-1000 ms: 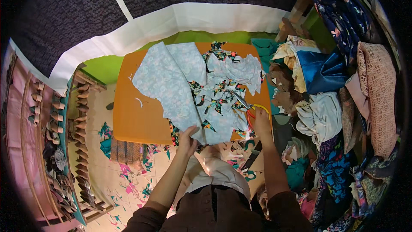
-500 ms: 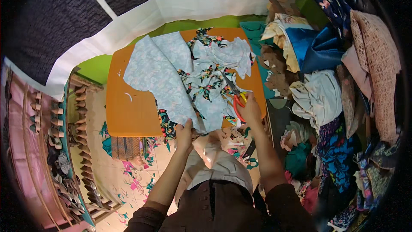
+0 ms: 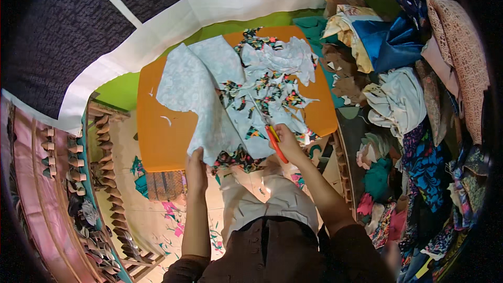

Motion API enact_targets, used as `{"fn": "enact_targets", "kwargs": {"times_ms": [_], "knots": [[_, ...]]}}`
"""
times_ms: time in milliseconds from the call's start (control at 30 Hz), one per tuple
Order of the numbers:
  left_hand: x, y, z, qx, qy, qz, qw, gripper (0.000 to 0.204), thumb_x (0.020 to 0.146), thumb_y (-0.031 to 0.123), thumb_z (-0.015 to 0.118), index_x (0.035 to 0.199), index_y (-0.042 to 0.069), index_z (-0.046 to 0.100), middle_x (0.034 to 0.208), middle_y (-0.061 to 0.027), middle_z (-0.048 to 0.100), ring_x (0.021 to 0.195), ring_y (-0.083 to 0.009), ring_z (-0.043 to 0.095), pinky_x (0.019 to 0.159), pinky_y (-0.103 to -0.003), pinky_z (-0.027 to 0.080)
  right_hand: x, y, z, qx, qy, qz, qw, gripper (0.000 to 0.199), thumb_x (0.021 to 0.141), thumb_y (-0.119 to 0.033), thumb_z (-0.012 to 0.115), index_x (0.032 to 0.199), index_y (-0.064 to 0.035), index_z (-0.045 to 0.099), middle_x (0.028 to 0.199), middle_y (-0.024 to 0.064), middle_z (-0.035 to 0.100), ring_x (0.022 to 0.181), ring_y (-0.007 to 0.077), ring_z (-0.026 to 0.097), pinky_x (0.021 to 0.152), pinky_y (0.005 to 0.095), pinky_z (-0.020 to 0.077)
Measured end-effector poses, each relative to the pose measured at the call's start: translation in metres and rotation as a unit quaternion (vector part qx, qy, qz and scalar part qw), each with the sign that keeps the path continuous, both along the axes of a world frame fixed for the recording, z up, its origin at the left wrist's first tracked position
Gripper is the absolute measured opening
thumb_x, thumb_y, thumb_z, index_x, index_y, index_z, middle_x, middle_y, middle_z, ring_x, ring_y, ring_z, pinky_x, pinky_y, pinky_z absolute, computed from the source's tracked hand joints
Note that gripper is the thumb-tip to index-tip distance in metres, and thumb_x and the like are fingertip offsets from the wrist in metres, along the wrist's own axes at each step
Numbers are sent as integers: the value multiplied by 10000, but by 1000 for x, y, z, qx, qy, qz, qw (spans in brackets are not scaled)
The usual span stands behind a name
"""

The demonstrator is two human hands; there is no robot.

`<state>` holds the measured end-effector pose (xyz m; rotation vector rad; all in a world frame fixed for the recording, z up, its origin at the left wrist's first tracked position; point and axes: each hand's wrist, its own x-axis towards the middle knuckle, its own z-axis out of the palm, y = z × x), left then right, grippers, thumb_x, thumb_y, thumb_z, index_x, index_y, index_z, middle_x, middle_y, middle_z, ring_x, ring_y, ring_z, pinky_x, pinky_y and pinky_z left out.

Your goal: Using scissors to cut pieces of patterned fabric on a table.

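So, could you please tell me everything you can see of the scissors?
The scissors have orange-red handles with a touch of yellow; the material is too small to tell. The right hand grips the handles at the near right edge of the orange table. They point away from the person into the pale printed fabric spread there. The blades are mostly hidden against the cloth, so whether they are open or closed cannot be told. The left hand holds the fabric's near edge, apart from them.
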<state>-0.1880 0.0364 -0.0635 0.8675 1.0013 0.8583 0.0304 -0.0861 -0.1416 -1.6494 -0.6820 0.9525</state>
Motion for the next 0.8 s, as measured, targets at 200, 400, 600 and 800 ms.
{"fn": "enact_targets", "kwargs": {"times_ms": [200, 400, 600, 800], "knots": [[-98, 51, -38, -20, 51, 120, 991, 218, 783, 190, 501, 906, 10, 483, 953, -51, 488, 936, -129, 461, 822, -286, 374, -54, 25, 13, -13, -66, -26, 997, 373, 661, -50, 628, 956, -6, 405, 733, 63, 491, 597, 132, 484, 513, 258, 411], [-145, 77, -49, -60, 85, 102, 989, 134, 793, 135, 504, 903, 60, 493, 844, -1, 482, 803, -83, 466, 722, -231, 406, -120, 50, 3, 6, 137, -48, 989, 365, 704, 32, 544, 986, -59, 332, 719, 27, 426, 440, 78, 380, 362, 202, 305], [-171, 111, -73, -44, 93, 101, 990, 122, 825, 125, 464, 875, 15, 460, 734, 9, 431, 633, -69, 374, 563, -236, 340, -177, 59, -12, -19, 124, -63, 990, 399, 655, -2, 598, 975, -42, 363, 768, 40, 453, 659, 92, 453, 522, 205, 375], [-173, 137, -76, -20, 69, 90, 993, 182, 880, 168, 417, 961, 10, 460, 808, -1, 463, 693, -74, 412, 612, -240, 370, -198, 54, -9, -9, 169, -84, 982, 283, 758, 38, 524, 978, -43, 365, 786, 39, 450, 662, 88, 450, 555, 195, 381]]}}
